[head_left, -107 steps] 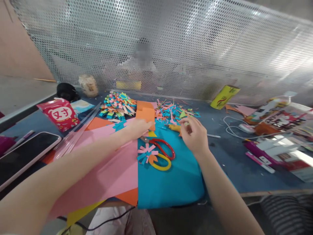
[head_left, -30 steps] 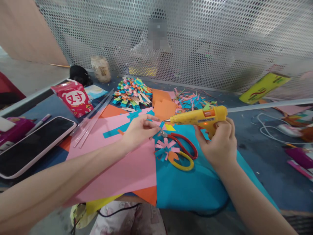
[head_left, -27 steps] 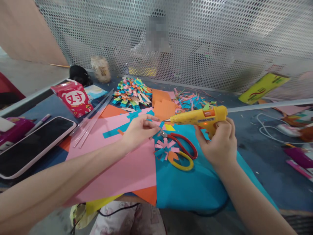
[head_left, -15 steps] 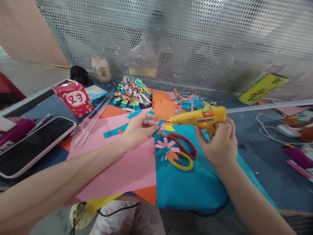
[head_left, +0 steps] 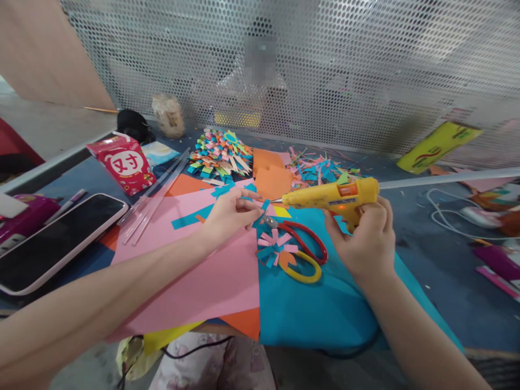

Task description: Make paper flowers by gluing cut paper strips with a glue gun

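Observation:
My left hand [head_left: 233,208] pinches a small blue paper strip [head_left: 264,210] above the pink sheet [head_left: 195,271]. In my right hand [head_left: 365,238] is a yellow hot glue gun [head_left: 333,197], its orange light lit and its metal nozzle pointing left, close to the strip. Whether the nozzle touches the paper I cannot tell. Below lie scissors [head_left: 311,276] with red and yellow handles, partly under a pink, blue and orange paper flower [head_left: 276,247]. A large blue sheet [head_left: 317,314] spreads under them. Another blue strip [head_left: 190,218] rests on the pink sheet.
Behind are a pile of colourful paper loops [head_left: 221,154], orange paper squares [head_left: 274,181] and paper scraps [head_left: 317,168]. To the left lie clear glue sticks [head_left: 146,211], a phone [head_left: 60,244] and a red snack packet [head_left: 124,162]. A perforated metal screen [head_left: 325,97] stands behind; a person sits beyond it.
Both hands stay almost where they were. The glue gun has shifted very slightly; its nozzle remains by the blue strip.

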Available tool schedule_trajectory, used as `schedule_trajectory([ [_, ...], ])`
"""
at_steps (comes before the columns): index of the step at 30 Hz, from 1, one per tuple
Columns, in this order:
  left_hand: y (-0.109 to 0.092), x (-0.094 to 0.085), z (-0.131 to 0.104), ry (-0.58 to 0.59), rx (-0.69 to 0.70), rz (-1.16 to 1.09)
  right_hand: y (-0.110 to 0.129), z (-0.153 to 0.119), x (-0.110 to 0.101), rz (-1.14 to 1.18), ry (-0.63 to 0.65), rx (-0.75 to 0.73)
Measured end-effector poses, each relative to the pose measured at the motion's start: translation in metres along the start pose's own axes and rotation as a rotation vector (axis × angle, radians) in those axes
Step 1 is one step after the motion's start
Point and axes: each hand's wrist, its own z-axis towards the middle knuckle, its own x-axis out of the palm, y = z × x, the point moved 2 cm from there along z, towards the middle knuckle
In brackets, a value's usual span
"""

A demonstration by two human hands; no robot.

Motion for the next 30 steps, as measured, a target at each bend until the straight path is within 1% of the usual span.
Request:
schedule_trajectory([
  [3,0.000,0.001,0.000,0.005,-0.010,-0.026,0.000,-0.001,0.001,-0.004,0.009,-0.011],
  [7,0.000,0.002,0.000,0.011,-0.001,-0.017,-0.003,-0.002,0.004,-0.022,0.055,0.030],
  [9,-0.001,0.001,0.000,0.004,0.008,-0.003,-0.004,-0.002,0.005,-0.034,0.038,0.016],
  [12,-0.001,0.000,0.000,-0.002,0.016,0.006,-0.005,-0.002,0.005,-0.030,-0.024,-0.037],
  [17,-0.001,0.000,0.000,0.051,0.035,-0.017,-0.006,-0.002,0.007,-0.025,0.019,0.003],
  [19,-0.001,0.001,-0.001,0.071,0.032,-0.015,-0.007,0.001,0.006,-0.013,0.048,0.074],
  [22,0.000,0.000,0.000,0.052,0.013,0.001,-0.017,0.005,0.006,-0.017,0.150,0.293],
  [24,0.001,-0.001,0.001,0.045,0.000,0.001,-0.029,0.005,0.010,-0.077,0.291,0.470],
  [27,0.003,-0.002,0.004,0.043,0.050,0.005,-0.051,-0.004,0.022,-0.213,0.570,0.711],
  [28,0.003,-0.003,0.005,0.041,0.074,0.015,-0.058,-0.008,0.027,-0.236,0.618,0.750],
  [30,0.005,-0.004,0.006,0.047,0.110,0.031,-0.066,-0.016,0.036,-0.258,0.671,0.782],
])
